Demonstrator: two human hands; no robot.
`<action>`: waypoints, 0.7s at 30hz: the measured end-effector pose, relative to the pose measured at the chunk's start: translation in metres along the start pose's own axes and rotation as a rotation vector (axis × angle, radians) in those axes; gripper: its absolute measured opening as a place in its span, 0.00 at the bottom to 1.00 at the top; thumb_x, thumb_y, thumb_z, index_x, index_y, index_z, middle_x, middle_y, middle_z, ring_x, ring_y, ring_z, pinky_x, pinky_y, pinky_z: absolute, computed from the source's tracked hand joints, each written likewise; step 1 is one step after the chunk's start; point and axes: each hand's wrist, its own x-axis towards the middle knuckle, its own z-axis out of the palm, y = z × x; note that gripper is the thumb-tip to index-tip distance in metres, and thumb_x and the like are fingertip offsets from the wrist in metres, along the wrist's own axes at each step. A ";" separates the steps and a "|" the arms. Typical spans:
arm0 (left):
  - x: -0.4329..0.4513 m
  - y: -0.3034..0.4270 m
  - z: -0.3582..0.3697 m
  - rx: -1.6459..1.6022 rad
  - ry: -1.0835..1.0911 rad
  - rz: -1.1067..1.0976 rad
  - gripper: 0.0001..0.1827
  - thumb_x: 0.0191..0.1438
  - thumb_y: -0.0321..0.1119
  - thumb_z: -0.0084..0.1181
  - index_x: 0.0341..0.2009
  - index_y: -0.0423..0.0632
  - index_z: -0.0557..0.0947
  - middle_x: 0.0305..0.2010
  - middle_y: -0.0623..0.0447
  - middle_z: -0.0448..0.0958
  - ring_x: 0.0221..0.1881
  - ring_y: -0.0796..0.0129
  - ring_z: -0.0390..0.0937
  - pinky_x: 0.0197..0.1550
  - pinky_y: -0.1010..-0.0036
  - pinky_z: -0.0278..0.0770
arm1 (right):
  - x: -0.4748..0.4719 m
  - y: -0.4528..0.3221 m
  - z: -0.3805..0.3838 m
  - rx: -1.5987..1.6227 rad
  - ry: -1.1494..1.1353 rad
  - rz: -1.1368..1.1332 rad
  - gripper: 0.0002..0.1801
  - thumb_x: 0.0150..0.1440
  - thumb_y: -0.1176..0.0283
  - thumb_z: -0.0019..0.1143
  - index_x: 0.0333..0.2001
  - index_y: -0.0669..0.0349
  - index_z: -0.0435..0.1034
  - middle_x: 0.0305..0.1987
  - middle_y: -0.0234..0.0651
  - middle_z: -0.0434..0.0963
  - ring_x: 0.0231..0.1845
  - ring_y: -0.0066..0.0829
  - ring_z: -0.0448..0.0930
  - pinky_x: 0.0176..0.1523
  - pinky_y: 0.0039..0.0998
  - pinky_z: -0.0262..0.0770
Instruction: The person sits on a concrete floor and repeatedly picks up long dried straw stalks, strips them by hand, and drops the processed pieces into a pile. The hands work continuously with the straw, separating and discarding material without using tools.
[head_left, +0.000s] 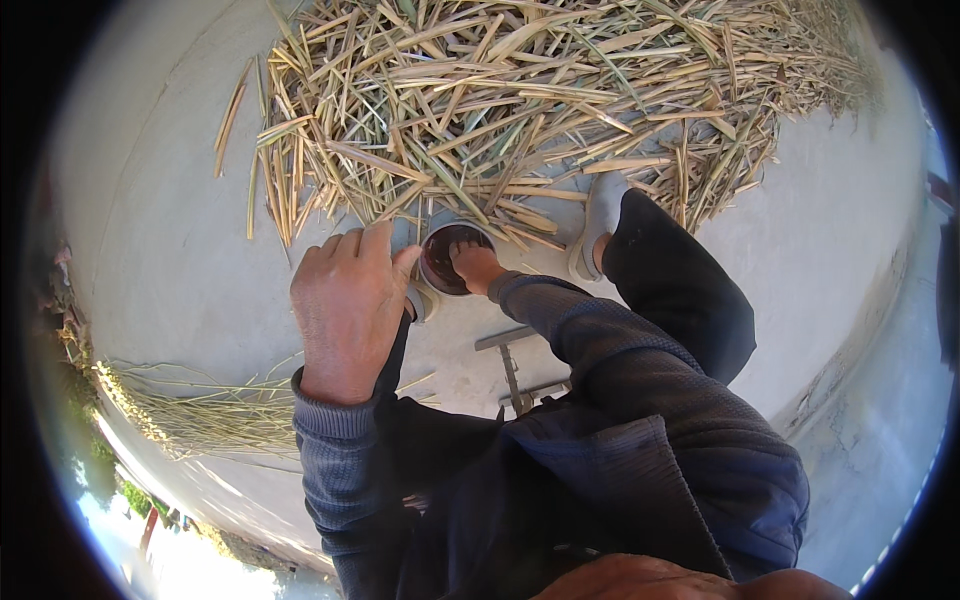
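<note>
My right hand (474, 265) reaches into a round bowl (444, 274) with dark reddish-brown contents; its fingertips are at the dark surface, and whether they grip anything is hidden. The bowl stands on the concrete floor between my feet. Raised nearer the camera, my left hand (347, 307) shows its back, thumb out to the right. Its fingers curl away from view, so I cannot see whether something is held. Beyond both hands lies a broad heap of cut dry stalks (480, 97), with loose pieces reaching the bowl's far rim.
A low seat frame (510, 367) stands on the concrete floor (180, 247) beneath me. Thin green-yellow stems (217, 412) are spread out at the left. My shoe (604, 214) touches the heap's near edge. A wall (862, 420) runs along the right.
</note>
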 end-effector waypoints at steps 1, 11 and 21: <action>0.003 0.002 0.002 0.008 -0.025 0.004 0.15 0.51 0.37 0.68 0.40 0.44 0.81 0.32 0.48 0.80 0.34 0.52 0.77 0.37 0.61 0.73 | 0.002 0.000 0.001 -0.002 -0.057 0.021 0.20 0.54 0.72 0.54 0.50 0.69 0.73 0.50 0.51 0.76 0.50 0.49 0.78 0.45 0.42 0.78; 0.025 0.021 0.009 -0.017 -0.055 0.083 0.14 0.52 0.35 0.66 0.41 0.43 0.80 0.32 0.48 0.79 0.35 0.51 0.76 0.38 0.60 0.71 | 0.038 0.042 -0.094 0.379 -0.257 0.157 0.14 0.56 0.61 0.57 0.37 0.57 0.82 0.42 0.44 0.84 0.46 0.45 0.83 0.48 0.45 0.78; 0.049 0.051 0.022 -0.071 -0.109 0.174 0.13 0.52 0.36 0.65 0.38 0.44 0.79 0.31 0.46 0.77 0.34 0.48 0.75 0.36 0.58 0.70 | 0.022 0.248 -0.145 1.153 0.882 1.084 0.16 0.62 0.65 0.58 0.27 0.67 0.75 0.23 0.39 0.78 0.24 0.26 0.78 0.29 0.32 0.71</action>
